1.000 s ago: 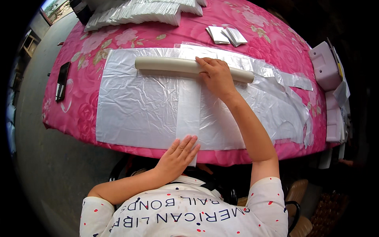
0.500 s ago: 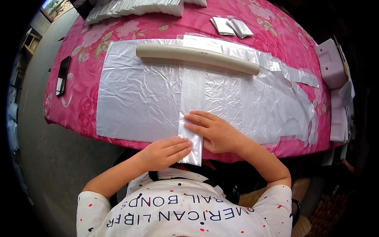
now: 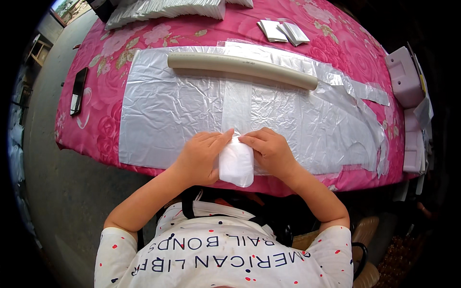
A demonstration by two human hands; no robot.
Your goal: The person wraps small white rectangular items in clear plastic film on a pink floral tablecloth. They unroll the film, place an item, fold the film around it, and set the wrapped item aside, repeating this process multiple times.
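Observation:
A narrow strip of folded plastic film [image 3: 236,163] lies upright in front of me, its near end raised and bent into a glossy white loop over the table's front edge. My left hand [image 3: 201,156] grips the left side of this fold, thumb and fingers drawn together at its top. On the opposite side my right hand [image 3: 272,151] pinches the fold, its fingertips close to the left ones. Beneath both hands spreads a wide layer of crinkled translucent plastic sheets [image 3: 163,115]. Beyond the hands, a beige plastic pipe [image 3: 242,68] rests across the sheets.
A pink floral tablecloth [image 3: 108,115] covers the table. A phone [image 3: 78,91] lies at the left edge. Two small folded white packets [image 3: 283,32] and a long row of white packets [image 3: 163,12] sit at the back. Pale foam boxes [image 3: 406,77] stand along the right edge.
Both hands have moved away from me and come level with each other. The strip's near end, flat under the hands before, is now lifted and curled over between them.

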